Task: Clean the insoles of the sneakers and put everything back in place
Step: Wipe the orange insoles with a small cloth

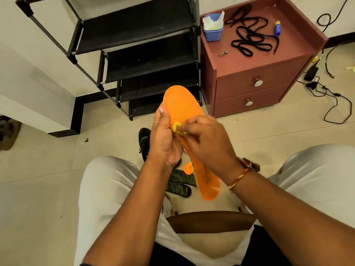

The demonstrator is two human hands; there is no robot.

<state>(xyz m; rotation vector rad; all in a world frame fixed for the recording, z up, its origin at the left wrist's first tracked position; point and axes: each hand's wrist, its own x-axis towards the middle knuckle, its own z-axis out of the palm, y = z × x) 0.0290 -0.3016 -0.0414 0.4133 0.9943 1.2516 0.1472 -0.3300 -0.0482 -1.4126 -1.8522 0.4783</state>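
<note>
Black shoe rack (134,45) stands at upper left on a tiled floor. Below it, a seated person's hands meet above the lap. The left hand (163,139) grips the edge of an orange insole (182,104), thumb along its rim, holding it tilted with the toe end up and away. A black sneaker (144,140) lies on the floor just behind this hand. The right hand (207,141) pinches a small yellow wipe (177,127) and presses it on the insole's middle. A second orange insole (188,168) shows, part-hidden, on the floor beneath. At upper right, a red-brown cabinet (240,60) carries a blue tub (213,33) of wipes and loose black laces (249,39). To wipe well, it seems best to brace the insole from behind so it does not flex, rub in short strokes from toe to heel, and refold the wipe once soiled. The heel end, under the right wrist, likely needs a shifted grip.
</note>
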